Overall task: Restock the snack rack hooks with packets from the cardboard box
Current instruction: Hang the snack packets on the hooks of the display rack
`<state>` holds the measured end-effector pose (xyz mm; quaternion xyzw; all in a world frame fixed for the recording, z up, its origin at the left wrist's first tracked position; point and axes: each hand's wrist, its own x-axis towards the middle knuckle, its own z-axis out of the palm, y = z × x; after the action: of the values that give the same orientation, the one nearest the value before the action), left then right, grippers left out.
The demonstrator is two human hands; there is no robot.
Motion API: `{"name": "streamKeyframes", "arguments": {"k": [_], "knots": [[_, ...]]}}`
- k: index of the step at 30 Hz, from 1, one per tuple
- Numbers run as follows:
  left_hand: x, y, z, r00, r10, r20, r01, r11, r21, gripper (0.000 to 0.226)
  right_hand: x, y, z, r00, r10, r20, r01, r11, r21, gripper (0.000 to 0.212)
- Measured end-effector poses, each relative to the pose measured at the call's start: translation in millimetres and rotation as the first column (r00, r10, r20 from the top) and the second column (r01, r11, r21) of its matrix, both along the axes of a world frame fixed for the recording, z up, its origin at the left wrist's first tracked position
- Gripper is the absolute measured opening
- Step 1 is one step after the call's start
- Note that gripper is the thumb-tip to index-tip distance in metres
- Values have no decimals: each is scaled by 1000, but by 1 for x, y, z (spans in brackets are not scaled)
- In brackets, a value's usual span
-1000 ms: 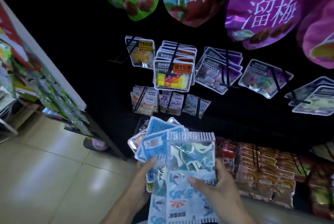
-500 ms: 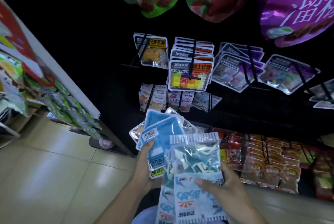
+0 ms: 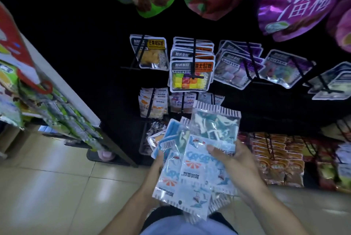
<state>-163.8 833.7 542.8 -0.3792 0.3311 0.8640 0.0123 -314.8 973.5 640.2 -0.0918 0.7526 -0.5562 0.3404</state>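
Glossy crinkled packets (image 3: 197, 166) fanned flat, left hand (image 3: 154, 166) gripping stack, right hand (image 3: 235, 160) pinching top rectangular striped-edge packet (image 3: 214, 128)

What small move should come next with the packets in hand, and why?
Probably the right hand should lift the top blue-and-white packet clear of the stack in the left hand and carry it toward a rack hook. Its thumb already lies on that packet, and nothing from the stack is hung yet.
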Motion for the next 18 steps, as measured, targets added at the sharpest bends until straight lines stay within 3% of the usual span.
{"name": "streamKeyframes", "arguments": {"k": [2,5,8,12,14,16,18], "knots": [[5,-2,-7,997,-68,-38,67,997,-30,90,-2,2,0,1000,15,-9,-15,1000,12,51],[3,0,-7,998,-53,-25,51,997,-63,76,-5,2,4,998,69,-15,-68,996,50,61],[-1,5,-7,998,-27,-62,24,999,-43,86,-9,1,6,988,146,-47,-139,982,127,84],[-3,8,-16,997,55,-48,-56,998,-22,91,-19,4,11,973,205,-101,-182,963,200,57],[-3,5,-16,996,85,-42,-85,996,-10,81,-27,9,16,980,169,-107,-147,971,189,44],[-2,-1,-17,991,133,-25,-133,991,3,66,-38,17,20,994,99,-51,-91,984,155,43],[-2,-9,-19,985,173,-20,-174,985,-6,64,-51,26,29,991,135,23,-137,979,150,57]]}}
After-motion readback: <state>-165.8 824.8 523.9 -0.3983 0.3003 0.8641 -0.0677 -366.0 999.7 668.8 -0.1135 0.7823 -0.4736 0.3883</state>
